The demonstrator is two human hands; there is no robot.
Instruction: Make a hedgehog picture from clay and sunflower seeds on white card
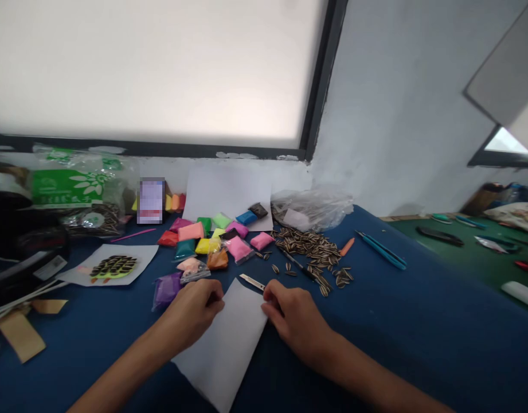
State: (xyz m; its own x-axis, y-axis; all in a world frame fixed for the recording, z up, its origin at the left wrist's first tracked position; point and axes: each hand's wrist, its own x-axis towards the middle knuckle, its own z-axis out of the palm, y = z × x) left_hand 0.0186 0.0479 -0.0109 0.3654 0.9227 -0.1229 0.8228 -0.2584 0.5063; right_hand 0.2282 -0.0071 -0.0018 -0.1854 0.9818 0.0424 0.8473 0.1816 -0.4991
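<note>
A folded-looking sheet of white paper [233,344] lies in front of me on the blue tabletop, between my two hands. My left hand [199,310] is closed over its left edge, fingers curled in; what they hold, if anything, is hidden. At the right edge, my right hand [296,315] has thumb and forefinger pinched together, their grip hard to make out. A utility knife [250,281] lies just beyond the paper, its right end hidden behind the right hand. Past my left hand is a purple clay packet [167,289].
Beyond the hands lie colourful clay packets [190,231], a heap of sunflower seeds [309,245], a dark pen [296,263] and blue tweezers [382,250]. At left are a seed-decorated picture [145,264], a green-and-clear bag [74,186] and a propped phone [151,201]. A green table adjoins at right.
</note>
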